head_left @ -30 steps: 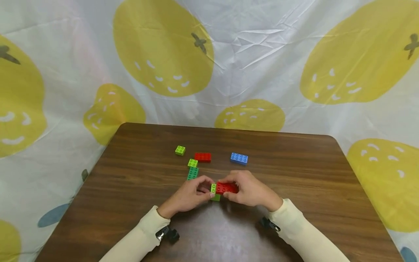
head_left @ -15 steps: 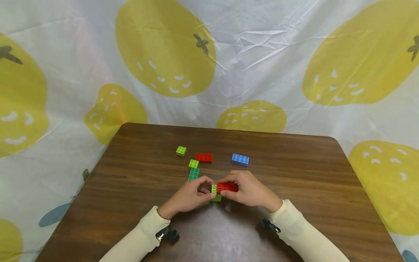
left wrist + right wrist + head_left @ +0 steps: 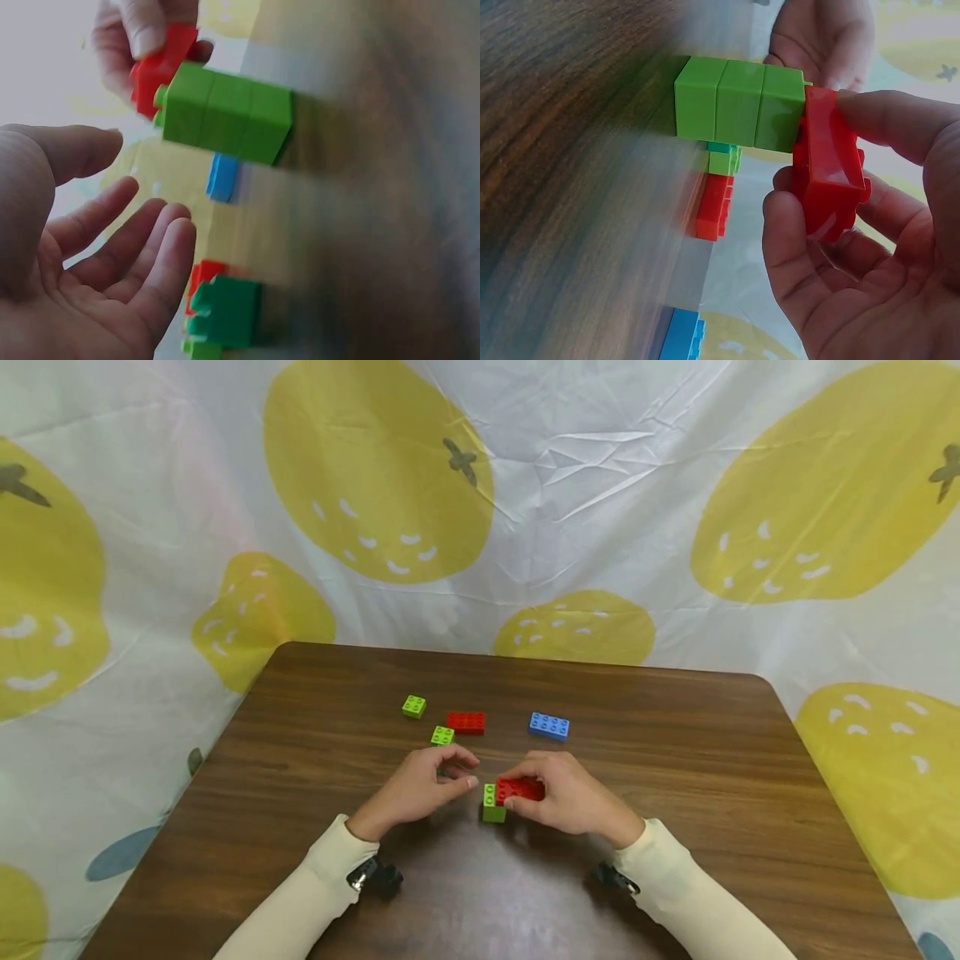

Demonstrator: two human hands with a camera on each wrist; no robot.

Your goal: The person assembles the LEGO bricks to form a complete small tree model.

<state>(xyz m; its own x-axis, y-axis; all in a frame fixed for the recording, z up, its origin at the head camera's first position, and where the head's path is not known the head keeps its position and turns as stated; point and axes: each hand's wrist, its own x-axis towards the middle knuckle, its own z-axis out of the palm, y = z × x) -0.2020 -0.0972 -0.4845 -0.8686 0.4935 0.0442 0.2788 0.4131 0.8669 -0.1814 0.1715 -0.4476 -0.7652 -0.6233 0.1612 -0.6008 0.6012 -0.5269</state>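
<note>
A tower of several lime green toy bricks stands upright on the table in front of me. Across its top lies a red brick, jutting out to the right with some lime studs showing beside it. My right hand pinches this red brick between thumb and fingers. My left hand is apart from the tower, just to its left, with loosely bent fingers and nothing in them. A dark green brick stands beyond the left hand, which hides it almost wholly in the head view.
Farther back on the wooden table lie a second red brick, a blue brick and two small lime bricks, one at the far left and one nearer. A lemon-patterned cloth hangs behind the table.
My left hand has let go of the lime tower and drawn back to the left, now covering the dark green brick. The right hand keeps its hold on the red brick, nearly still.
</note>
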